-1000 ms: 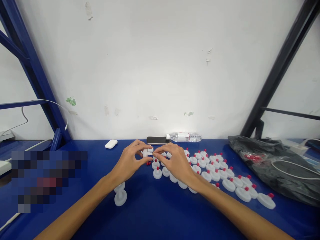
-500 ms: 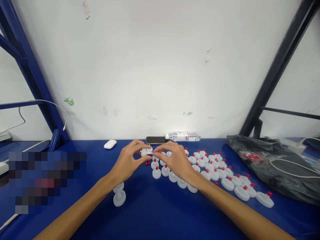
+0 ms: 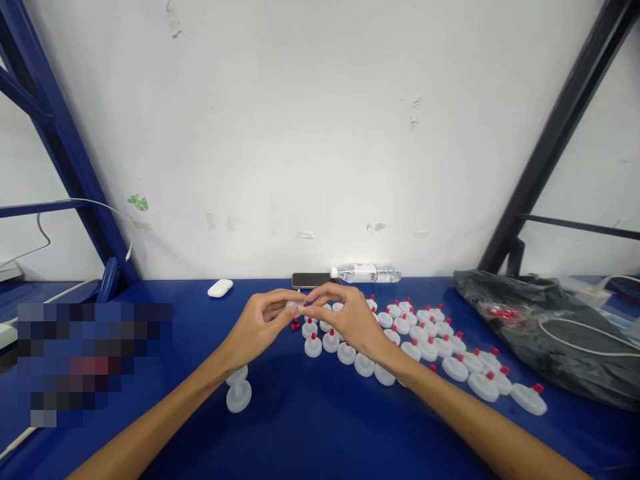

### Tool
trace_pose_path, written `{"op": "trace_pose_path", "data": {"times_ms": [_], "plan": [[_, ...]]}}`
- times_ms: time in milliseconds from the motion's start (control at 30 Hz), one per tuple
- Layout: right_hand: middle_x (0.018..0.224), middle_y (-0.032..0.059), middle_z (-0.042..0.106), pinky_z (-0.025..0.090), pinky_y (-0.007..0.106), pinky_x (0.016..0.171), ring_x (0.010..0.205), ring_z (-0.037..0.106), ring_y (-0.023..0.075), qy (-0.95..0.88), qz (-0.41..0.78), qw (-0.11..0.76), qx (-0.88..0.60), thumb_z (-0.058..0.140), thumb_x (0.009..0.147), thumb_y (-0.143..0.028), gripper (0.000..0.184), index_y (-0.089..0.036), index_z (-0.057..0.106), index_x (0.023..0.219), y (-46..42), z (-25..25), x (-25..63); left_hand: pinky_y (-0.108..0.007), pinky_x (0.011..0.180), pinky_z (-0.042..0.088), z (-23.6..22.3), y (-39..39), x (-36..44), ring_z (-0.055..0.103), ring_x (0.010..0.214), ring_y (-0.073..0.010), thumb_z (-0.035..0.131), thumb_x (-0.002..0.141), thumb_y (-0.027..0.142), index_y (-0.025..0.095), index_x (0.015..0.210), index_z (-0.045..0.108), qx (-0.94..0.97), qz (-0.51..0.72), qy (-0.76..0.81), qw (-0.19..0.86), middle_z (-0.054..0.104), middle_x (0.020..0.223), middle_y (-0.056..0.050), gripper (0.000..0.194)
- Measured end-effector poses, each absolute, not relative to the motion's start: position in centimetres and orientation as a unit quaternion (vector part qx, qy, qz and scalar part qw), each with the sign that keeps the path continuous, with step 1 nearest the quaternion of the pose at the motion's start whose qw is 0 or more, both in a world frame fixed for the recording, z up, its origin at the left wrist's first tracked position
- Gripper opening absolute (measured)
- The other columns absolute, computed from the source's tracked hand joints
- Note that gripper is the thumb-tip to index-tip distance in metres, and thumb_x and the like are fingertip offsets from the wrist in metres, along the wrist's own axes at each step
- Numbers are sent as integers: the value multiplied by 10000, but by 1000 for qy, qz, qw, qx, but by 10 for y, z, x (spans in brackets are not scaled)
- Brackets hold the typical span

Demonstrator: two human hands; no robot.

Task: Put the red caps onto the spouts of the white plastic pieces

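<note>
My left hand (image 3: 257, 327) grips a white plastic nozzle cap (image 3: 295, 307), mostly covered by the fingers. Thumb and forefinger of my right hand (image 3: 347, 317) pinch at the cap's spout end, so the fingertips of both hands nearly meet. Whether a red tip is between them is hidden. Just below my hands lie a few small red tips (image 3: 295, 325) on the blue table (image 3: 300, 427). To the right stand many white nozzle caps with red tips (image 3: 313, 347). Near my left forearm sit two white nozzle caps (image 3: 239, 396) with no red tip visible.
A phone (image 3: 313, 280) and a clear water bottle (image 3: 370, 273) lie along the wall. A white earbud case (image 3: 221, 288) is at the back left. At the right, a black plastic bag (image 3: 535, 347) carries a small bag of red tips (image 3: 505, 313) and a white cable.
The cap has turned in my left hand, and its white body is now more covered. My left fingers have stretched over toward the right hand. The caps on the table have not moved.
</note>
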State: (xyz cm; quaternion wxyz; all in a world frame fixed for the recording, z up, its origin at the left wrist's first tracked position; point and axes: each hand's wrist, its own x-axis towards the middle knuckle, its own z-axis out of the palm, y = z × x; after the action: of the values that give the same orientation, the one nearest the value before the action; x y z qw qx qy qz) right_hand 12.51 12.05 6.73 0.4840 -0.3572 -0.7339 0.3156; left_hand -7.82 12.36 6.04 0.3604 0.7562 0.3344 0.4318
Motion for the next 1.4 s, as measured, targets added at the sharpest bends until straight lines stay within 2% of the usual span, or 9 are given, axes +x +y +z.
{"op": "trace_pose_path", "data": {"times_ms": [167, 467, 600, 700, 767, 967, 1033, 1267, 1400], "plan": [[840, 16, 793, 544, 293, 746, 809, 738, 194, -725, 338, 493, -342, 742, 874, -378, 164, -224, 796, 857, 122, 66, 124, -501, 1023, 504, 66, 122, -76, 676, 1124, -241, 625, 982, 413, 159, 1098, 703, 731, 422, 329, 422, 719, 1189, -76, 290], [909, 3, 802, 561, 296, 789, 875, 752, 192, -762, 289, 450, -365, 675, 928, -294, 140, -254, 800, 977, 123, 60, 126, -489, 985, 529, 60, 122, -72, 700, 1054, -230, 643, 975, 394, 155, 1133, 683, 672, 395, 383, 495, 729, 1124, -67, 289], [944, 19, 788, 522, 354, 857, 923, 725, 214, -780, 235, 438, -380, 602, 968, -252, 183, -247, 759, 1061, 122, 58, 125, -473, 949, 552, 57, 124, -73, 699, 1050, -225, 641, 977, 374, 150, 1139, 671, 634, 401, 407, 522, 716, 1153, -75, 279], [920, 37, 765, 460, 390, 901, 934, 676, 230, -806, 145, 440, -368, 597, 965, -237, 171, -219, 730, 1071, 118, 61, 126, -454, 916, 566, 57, 127, -76, 701, 1020, -217, 640, 978, 366, 147, 1125, 669, 618, 416, 421, 517, 711, 1138, -72, 265], [882, 35, 743, 454, 353, 877, 892, 655, 205, -846, 104, 420, -311, 588, 975, -248, 151, -194, 719, 1026, 111, 63, 126, -439, 891, 575, 57, 128, -77, 702, 992, -209, 641, 978, 357, 147, 1119, 667, 614, 424, 429, 509, 709, 1124, -68, 254], [917, -12, 716, 427, 262, 654, 705, 623, 131, -946, 123, 212, -214, 689, 908, -528, 340, -224, 726, 1056, 85, 55, 113, -383, 805, 589, 58, 130, -74, 698, 893, -179, 646, 976, 339, 144, 1078, 669, 612, 434, 468, 467, 708, 1046, -48, 221], [963, -18, 723, 422, 260, 645, 707, 629, 124, -955, 133, 172, -201, 678, 920, -532, 336, -235, 736, 1066, 81, 48, 109, -369, 786, 590, 59, 130, -73, 697, 865, -170, 640, 980, 342, 145, 1068, 670, 616, 433, 476, 455, 708, 1020, -42, 218], [1040, 5, 729, 430, 274, 687, 796, 670, 148, -957, 131, 149, -212, 635, 974, -463, 285, -218, 742, 1071, 84, 41, 109, -290, 661, 570, 57, 126, -73, 670, 737, -130, 646, 977, 321, 139, 992, 676, 638, 442, 476, 414, 698, 902, -11, 185], [1070, 16, 719, 435, 282, 714, 843, 677, 165, -958, 131, 146, -210, 617, 987, -455, 281, -223, 731, 1097, 85, 41, 110, -199, 477, 407, 70, 128, -67, 524, 535, -71, 598, 957, 154, 139, 965, 708, 652, 479, 474, 349, 628, 721, 30, 112]]}}
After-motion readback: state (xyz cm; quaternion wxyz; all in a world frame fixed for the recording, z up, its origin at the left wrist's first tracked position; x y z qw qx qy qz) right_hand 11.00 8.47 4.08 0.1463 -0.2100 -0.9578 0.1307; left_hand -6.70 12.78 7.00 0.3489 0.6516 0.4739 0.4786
